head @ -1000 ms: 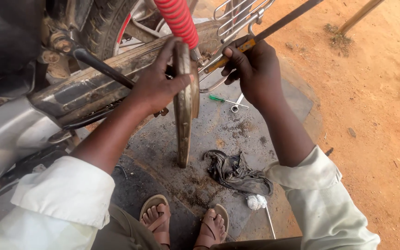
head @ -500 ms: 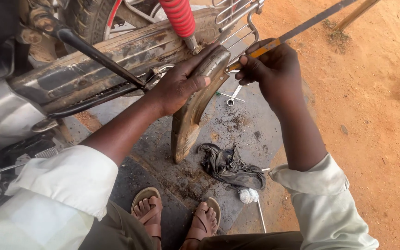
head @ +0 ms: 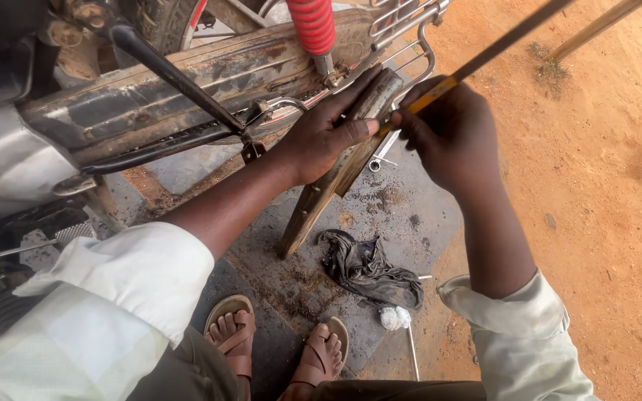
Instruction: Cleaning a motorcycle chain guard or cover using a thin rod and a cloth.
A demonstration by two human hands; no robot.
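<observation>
My left hand (head: 327, 132) grips the upper part of a long, curved, rusty metal piece (head: 319, 199) that leans with its lower end on the grey slab. My right hand (head: 451, 134) is closed around a long thin tool with a yellow-orange grip (head: 440, 85); its dark shaft (head: 518, 36) runs up to the right, and its near end meets the metal piece beside my left thumb. Both hands work close to the rear of a motorcycle, just under its red shock spring (head: 312, 26) and dirty chain cover (head: 187, 89).
A dark crumpled rag (head: 369, 269) and a small white wad (head: 394, 318) lie on the grey slab (head: 410, 215) near my sandalled feet (head: 276, 345). Small metal tools (head: 382, 156) lie beneath my hands. Orange dirt ground (head: 596, 193) spreads to the right. A chrome rack (head: 410, 30) sits above.
The metal piece has tilted from nearly upright to leaning right. Both hands have shifted lower and rightward in view, with the tool's end brought against the piece.
</observation>
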